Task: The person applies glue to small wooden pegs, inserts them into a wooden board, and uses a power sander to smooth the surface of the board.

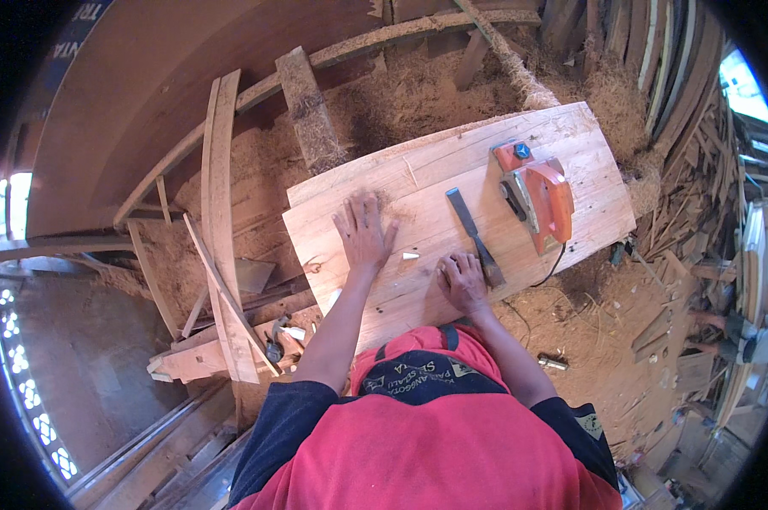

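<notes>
A pale board of joined wooden planks lies in front of me. My left hand rests palm down on its left part, fingers spread, beside some fine shavings. Closer to me, my right hand sits on the board with its fingers curled in and no object visible in them. Just right of it is the dark handle of a chisel, whose flat blade points away from me. A small white piece lies between my hands. On the board's right side an orange electric planer lies on its side, its cord trailing toward me.
Wooden boards lean at the left, near a large brown sheet. A hammer and a dark small tool lie on timber left of my body. Shavings cover the ground beyond the board. Stacked wood strips stand at the far right.
</notes>
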The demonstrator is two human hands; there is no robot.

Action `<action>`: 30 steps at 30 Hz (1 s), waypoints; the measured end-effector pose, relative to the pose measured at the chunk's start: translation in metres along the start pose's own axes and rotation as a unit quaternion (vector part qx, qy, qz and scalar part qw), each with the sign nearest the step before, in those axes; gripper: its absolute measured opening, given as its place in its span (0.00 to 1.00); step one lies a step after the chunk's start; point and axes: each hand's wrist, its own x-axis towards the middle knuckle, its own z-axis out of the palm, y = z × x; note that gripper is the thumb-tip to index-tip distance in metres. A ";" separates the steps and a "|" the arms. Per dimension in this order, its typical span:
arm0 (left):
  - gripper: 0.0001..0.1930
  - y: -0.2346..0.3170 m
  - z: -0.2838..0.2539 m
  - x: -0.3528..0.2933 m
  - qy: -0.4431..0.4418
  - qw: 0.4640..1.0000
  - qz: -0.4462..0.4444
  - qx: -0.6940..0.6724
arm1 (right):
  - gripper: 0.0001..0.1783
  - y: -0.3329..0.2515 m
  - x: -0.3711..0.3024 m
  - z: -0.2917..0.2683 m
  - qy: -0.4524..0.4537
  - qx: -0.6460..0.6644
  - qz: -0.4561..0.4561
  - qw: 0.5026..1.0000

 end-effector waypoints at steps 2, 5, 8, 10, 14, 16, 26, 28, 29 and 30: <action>0.35 -0.004 0.006 -0.002 0.068 0.994 -0.077 -0.038 | 0.15 -0.003 0.002 0.001 -0.005 0.007 -0.007 1.000; 0.33 0.008 -0.017 0.004 -0.094 0.991 0.075 0.060 | 0.15 0.001 0.000 0.001 0.000 -0.002 -0.010 1.000; 0.30 0.008 -0.045 -0.011 -0.030 0.981 0.189 -0.028 | 0.15 -0.001 0.000 0.003 0.002 0.016 0.002 1.000; 0.25 0.001 -0.060 -0.024 0.036 0.989 0.069 -0.125 | 0.15 -0.005 0.004 0.005 -0.009 0.030 0.023 0.999; 0.19 -0.038 -0.102 -0.070 0.275 0.928 -0.055 -0.245 | 0.21 -0.018 0.037 0.007 -0.035 0.049 0.005 0.998; 0.19 -0.063 -0.120 -0.098 0.298 0.914 -0.117 -0.247 | 0.32 -0.022 0.070 0.012 -0.055 0.000 -0.006 0.998; 0.30 -0.059 -0.074 -0.215 0.097 0.951 -0.221 -0.193 | 0.49 -0.044 0.149 0.080 -0.117 -0.118 -0.094 0.982; 0.34 -0.050 -0.060 -0.210 0.130 0.935 -0.252 -0.213 | 0.48 -0.049 0.151 0.082 -0.107 -0.125 -0.104 0.981; 0.35 -0.047 -0.056 -0.205 0.132 0.931 -0.257 -0.222 | 0.48 -0.049 0.151 0.084 -0.109 -0.126 -0.108 0.980; 0.35 -0.044 -0.053 -0.202 0.134 0.930 -0.261 -0.223 | 0.48 -0.048 0.151 0.084 -0.106 -0.133 -0.108 0.979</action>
